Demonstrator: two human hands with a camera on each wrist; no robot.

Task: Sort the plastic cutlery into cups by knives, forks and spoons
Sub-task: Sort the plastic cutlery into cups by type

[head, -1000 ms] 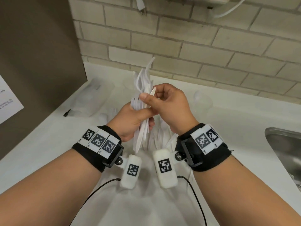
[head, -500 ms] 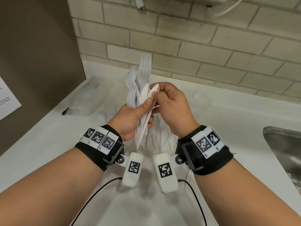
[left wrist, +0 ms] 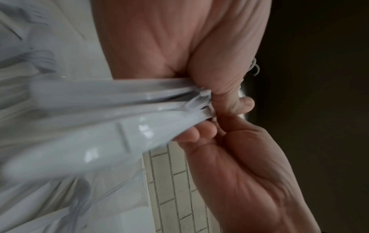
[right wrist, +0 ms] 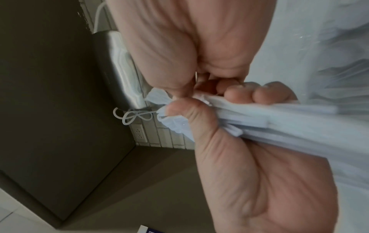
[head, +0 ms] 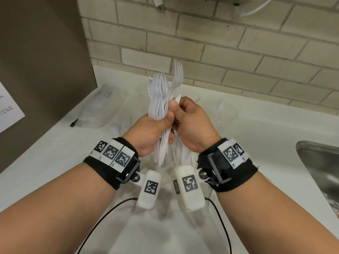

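Nearest, both hands meet above the white desk. Left hand has its fingers and thumb wrapped round a bundle of white plastic forks, held upright with tines fanning toward the brick wall. Right hand pinches one white piece at the bundle's edge; only its tip shows. Beyond the hands, loose white cutlery lies on the desk, and a clear plastic cup stands to the right. A steel sink sits at far right.

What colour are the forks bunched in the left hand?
White, plain with no pattern. The forks held by the left hand show best in the head view.
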